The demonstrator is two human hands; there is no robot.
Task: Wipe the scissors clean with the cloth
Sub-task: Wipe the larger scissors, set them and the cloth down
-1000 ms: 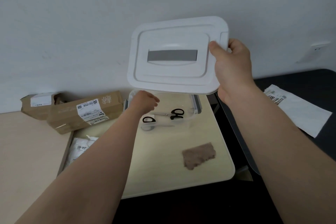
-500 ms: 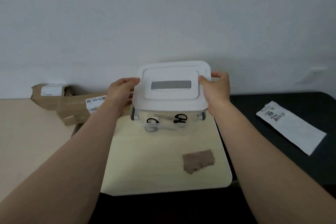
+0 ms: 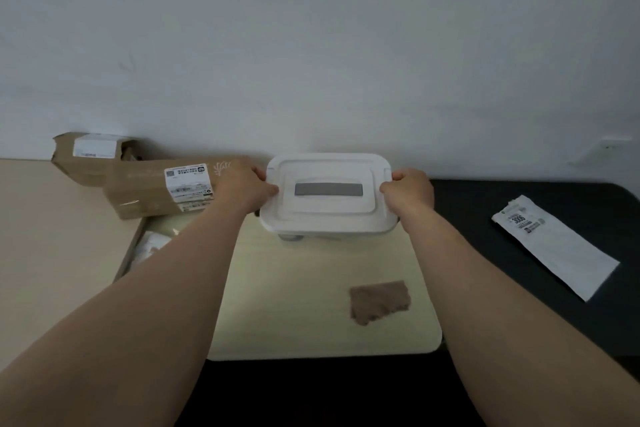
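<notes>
cloth [image 3: 380,302] | apart from right grip [image 3: 408,192], left grip [image 3: 247,189] | both hold lid [image 3: 327,215]

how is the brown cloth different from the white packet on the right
The cloth is brown and fuzzy; the packet is white, smooth, with a printed label. The cloth is short with ragged edges; the packet is a long rectangle. The cloth lies on the pale board; the packet on the dark surface. Both lie flat, untouched.

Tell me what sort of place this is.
Probably a home or small-office desk corner where parcels pile up. Labelled cardboard boxes lie against the plain wall, and a white mailer bag lies on the dark table beside a pale desktop.
</notes>
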